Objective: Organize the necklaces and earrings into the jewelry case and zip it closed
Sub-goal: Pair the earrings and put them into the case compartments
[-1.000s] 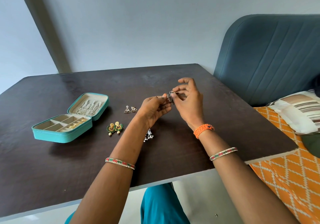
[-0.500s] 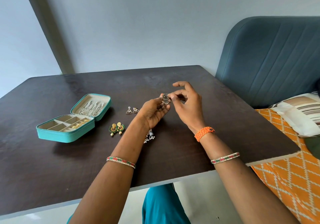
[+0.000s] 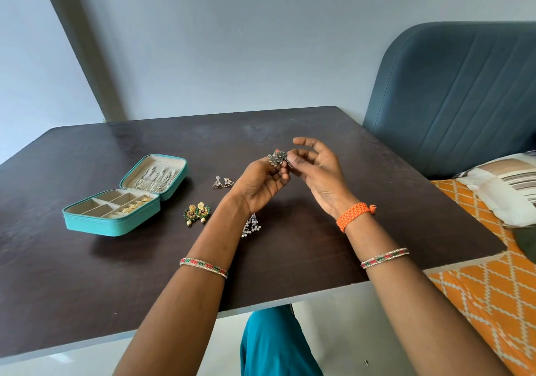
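Dark wood fills most of our view: the counter (image 3: 362, 230) stands against a pale wall, and above its middle we hold a small silver earring (image 3: 277, 157) between our two hands. Our left hand (image 3: 261, 185) pinches it from below with curled fingertips, palm turned up. Our right hand (image 3: 314, 172) meets it from the other side, thumb and a finger closed on the earring's back, the forefinger raised above it.

Just under our left wrist lies a cluster of silver and white beads (image 3: 251, 227), partly hidden by the arm. Left of the hands, two triangle earrings (image 3: 222, 182) lie side by side on the counter, and nearer to us a green and gold pair (image 3: 196, 211) with pale drops.

Further left sits the teal jewelry case (image 3: 116, 224), open flat. Its lid (image 3: 155, 175) carries silver chains; its divided tray holds some gold pieces in one compartment.

We wear patterned bangles on both forearms and an orange braided band (image 3: 355, 216) on the right wrist. To the right stand a blue padded seat back (image 3: 464, 100), an orange patterned cloth (image 3: 478, 288) and a striped pillow (image 3: 510, 184).
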